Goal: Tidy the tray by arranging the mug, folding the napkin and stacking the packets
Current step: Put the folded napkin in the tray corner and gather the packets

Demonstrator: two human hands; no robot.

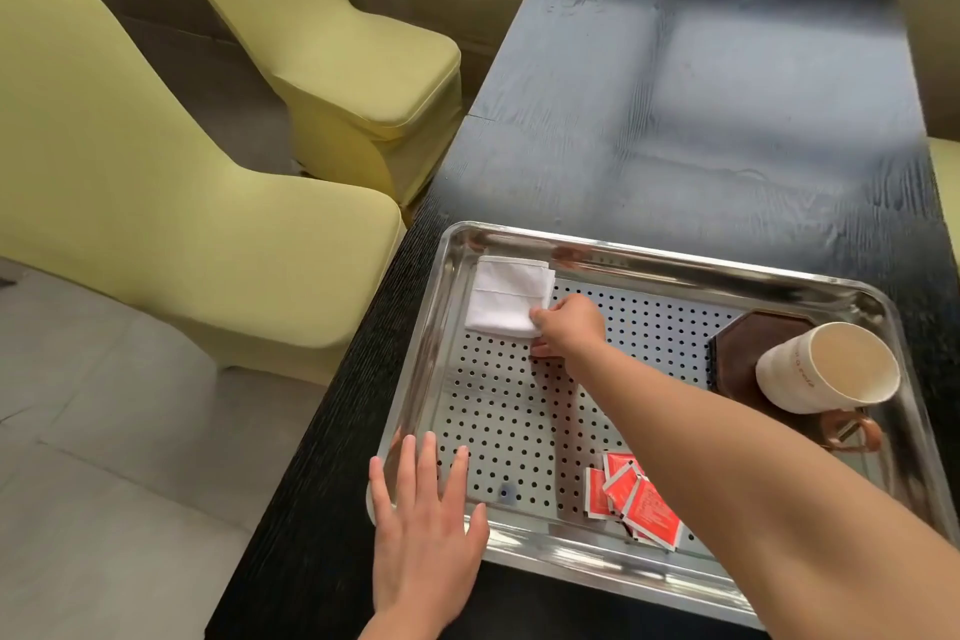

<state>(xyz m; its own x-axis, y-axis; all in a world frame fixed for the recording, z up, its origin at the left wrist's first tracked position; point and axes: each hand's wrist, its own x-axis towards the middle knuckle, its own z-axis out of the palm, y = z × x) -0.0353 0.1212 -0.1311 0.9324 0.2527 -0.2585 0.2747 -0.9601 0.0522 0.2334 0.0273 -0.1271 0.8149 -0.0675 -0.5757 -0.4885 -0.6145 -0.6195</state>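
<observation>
On the dark table (675, 83), close to its near left corner, sits a shiny perforated metal tray (649, 252), and both hands are busy with it. Her or his left hand (426, 520) lies flat on the tray's near left rim, fingers spread and holding nothing, which looks meant to keep the tray from sliding while the other arm reaches across. That right hand (569, 322) stretches to the far left corner, where the white napkin (509, 296) rests as a folded square; the fingertips are closed on its near right corner, apparently nudging it square to the tray's walls or tightening the fold. Whether the fold is finished I cannot say for sure, though it looks neat already. At the right side the pale mug (826, 369) stands on a dark brown coaster (748, 353), its handle turned toward the near edge, so that part seems settled. Red packets (639, 499) lie overlapped and fanned near the near edge, partly under the reaching forearm; they seem loosely gathered, not squared into a stack, and probably need attention next. Yellow-green chairs (182, 182) stand to the left.
</observation>
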